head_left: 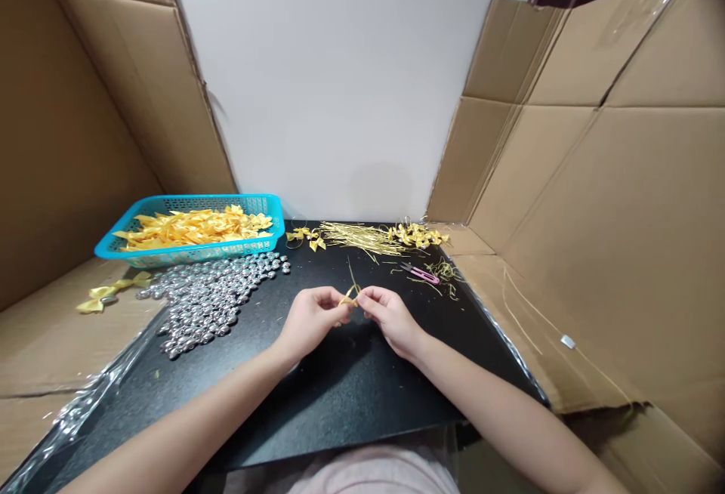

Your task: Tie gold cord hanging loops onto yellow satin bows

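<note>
Head view, single frame. Both hands meet over the middle of the black mat [340, 396], nearer its far edge than its near one.

Left hand [309, 320]: thumb and forefinger pinched closed on the left end of a small yellow ribbon bow [350, 300]. Right hand [390, 316]: fingertips likewise closed on the bow's right end, other fingers curled. The bow sits between the two pinches, held just above the mat. A thin gold thread [352, 273] rises from it toward the far edge.

I note a turquoise basket [192, 254] of yellow bows at the far left corner, a heap of silver beads [209, 299] just in front of it, a gold wire bundle [356, 236] along the far edge, and pink snips [422, 274] near the right edge.
</note>
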Action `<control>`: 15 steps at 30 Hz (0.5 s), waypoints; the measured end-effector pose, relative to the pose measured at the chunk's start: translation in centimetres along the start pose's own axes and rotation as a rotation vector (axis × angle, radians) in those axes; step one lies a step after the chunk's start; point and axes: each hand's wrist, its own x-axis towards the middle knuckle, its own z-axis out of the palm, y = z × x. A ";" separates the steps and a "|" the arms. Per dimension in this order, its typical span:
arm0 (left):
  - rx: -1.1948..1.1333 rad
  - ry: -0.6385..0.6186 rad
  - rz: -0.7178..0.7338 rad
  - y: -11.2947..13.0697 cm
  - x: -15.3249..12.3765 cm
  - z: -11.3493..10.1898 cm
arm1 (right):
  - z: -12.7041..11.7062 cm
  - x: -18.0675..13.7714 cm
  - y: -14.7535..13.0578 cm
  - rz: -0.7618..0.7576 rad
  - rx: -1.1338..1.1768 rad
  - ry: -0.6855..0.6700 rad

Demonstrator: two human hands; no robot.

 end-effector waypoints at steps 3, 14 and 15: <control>-0.214 -0.005 -0.218 -0.2 0.6 -0.4 | 0.1 -0.3 -0.5 0.007 0.041 -0.081; -0.619 0.174 -0.560 -1.9 3.0 -1.9 | -3.4 -0.8 -5.1 -0.202 0.293 -0.025; -0.633 0.190 -0.563 -2.0 3.2 -2.0 | -3.7 -0.7 -5.3 -0.213 0.300 -0.010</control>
